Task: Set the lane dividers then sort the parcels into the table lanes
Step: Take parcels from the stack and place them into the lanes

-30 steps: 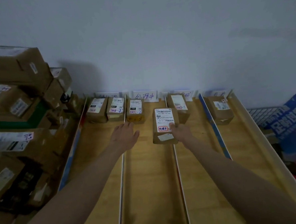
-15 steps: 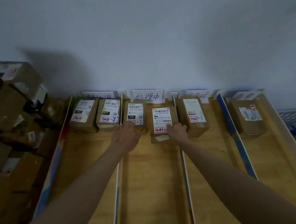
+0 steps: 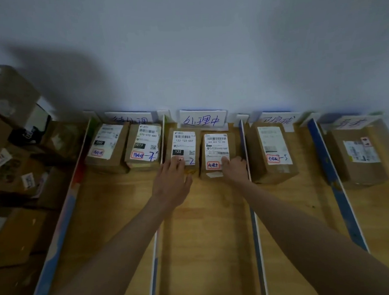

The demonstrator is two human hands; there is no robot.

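Note:
A wooden table is split into lanes by upright dividers: a white one, a dark-edged one and a blue one. In the second lane, two brown parcels stand side by side at the back wall. My left hand rests straight fingers on the left parcel, labelled 122. My right hand grips the near right corner of the right parcel, thumb on its label. The first lane holds two parcels. One parcel sits in the third lane and one in the fourth.
Handwritten lane signs lean against the wall behind each lane. A pile of brown boxes crowds the floor area left of the table's coloured side board. The near halves of all lanes are bare wood.
My right hand has carried the parcel forward and set it at the back of the second lane beside the 122 parcel. My left hand moved forward onto that parcel. The view tilted right.

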